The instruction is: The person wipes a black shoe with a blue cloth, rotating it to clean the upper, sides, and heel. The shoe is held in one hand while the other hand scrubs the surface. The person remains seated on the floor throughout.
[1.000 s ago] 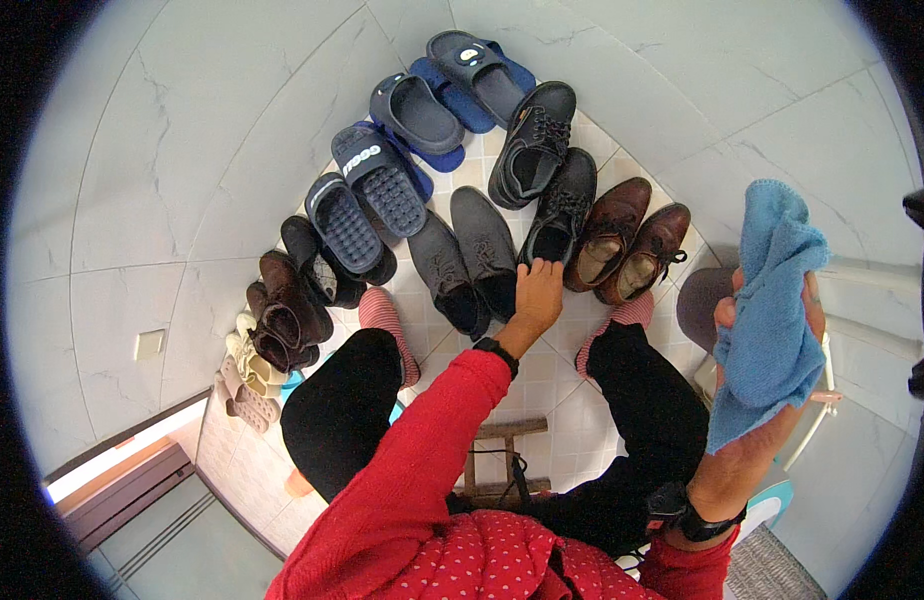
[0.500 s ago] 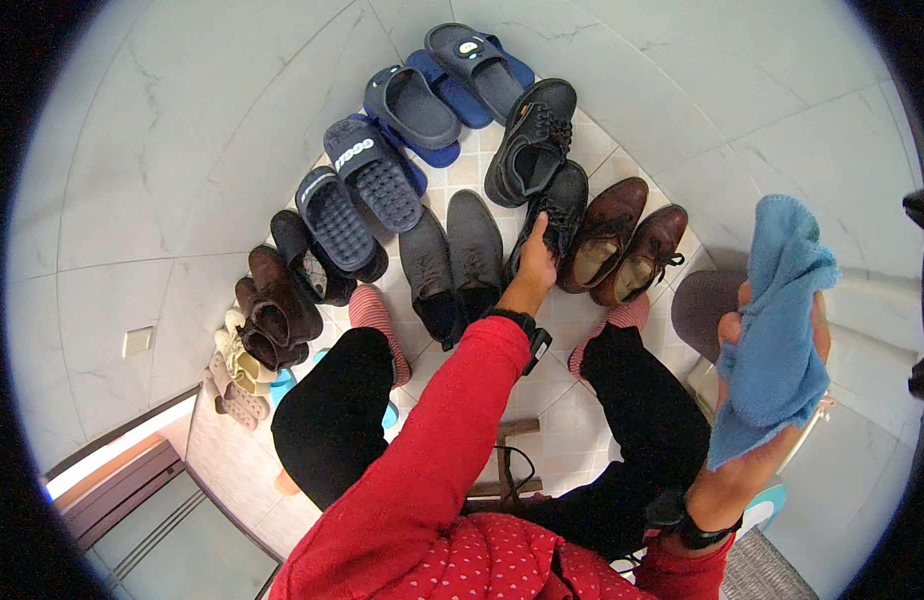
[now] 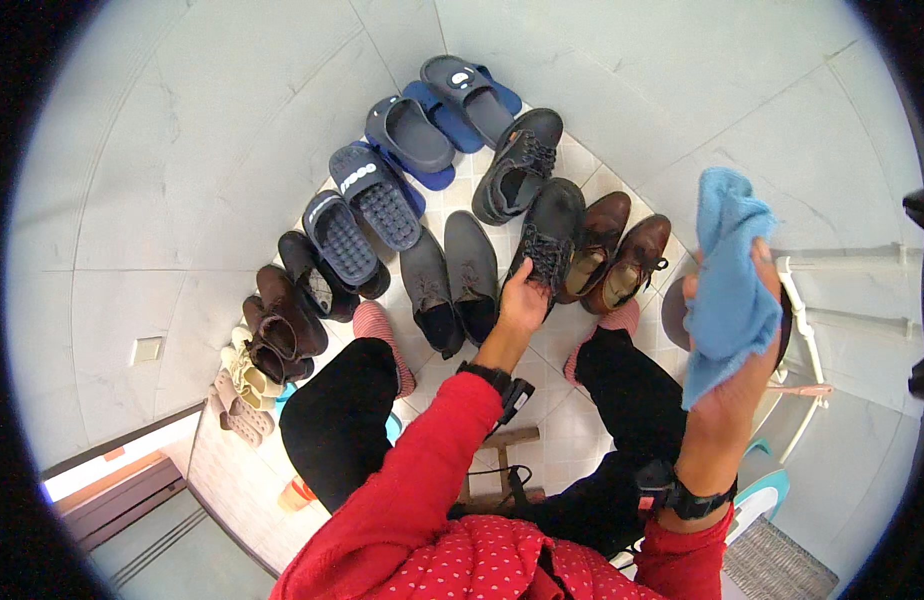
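My left hand grips a black lace-up shoe at its heel end, thumb over the opening; the fingers underneath are hidden. Its mate, another black lace-up shoe, rests just beyond it on the tiles. On the right side my right hand is raised, closed around a crumpled light blue cloth. Brown leather shoes stand right beside the held shoe. A pair of dark grey shoes sits to its left.
Grey and blue slippers line the left wall, with dark brown shoes, cream shoes and beige clogs nearer me. A white rack stands at the right. Between my legs is a wooden stool.
My left hand and the black shoe have come slightly nearer to me. My right hand with the blue cloth has moved left and farther from me. The whole view has shifted slightly.
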The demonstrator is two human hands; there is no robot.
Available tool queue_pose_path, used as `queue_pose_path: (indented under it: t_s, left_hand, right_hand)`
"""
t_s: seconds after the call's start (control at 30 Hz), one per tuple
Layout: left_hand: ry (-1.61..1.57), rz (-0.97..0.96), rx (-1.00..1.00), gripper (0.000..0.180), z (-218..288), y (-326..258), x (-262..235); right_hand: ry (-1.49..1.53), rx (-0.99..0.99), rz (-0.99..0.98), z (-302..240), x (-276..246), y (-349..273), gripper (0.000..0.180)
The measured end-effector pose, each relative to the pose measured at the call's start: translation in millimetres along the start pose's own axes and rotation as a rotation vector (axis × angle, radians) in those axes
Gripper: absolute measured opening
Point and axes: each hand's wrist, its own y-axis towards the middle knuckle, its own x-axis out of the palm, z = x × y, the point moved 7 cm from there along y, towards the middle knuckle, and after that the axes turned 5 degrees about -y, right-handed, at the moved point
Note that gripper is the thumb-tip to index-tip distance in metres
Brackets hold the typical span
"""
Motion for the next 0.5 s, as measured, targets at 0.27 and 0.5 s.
queue_pose_path:
  t_s: [0.27,0.5]
  left_hand:
    - [-0.059,-0.309,-0.145,0.041,1,-114,83]
    - [0.025,-0.548,-0.069,0.052,27,-228,184]
  right_hand:
    - [0.195,-0.121,-0.179,-9,13,4,0.026]
    - [0.012,-0.491,0.02,-28,13,-13,0.028]
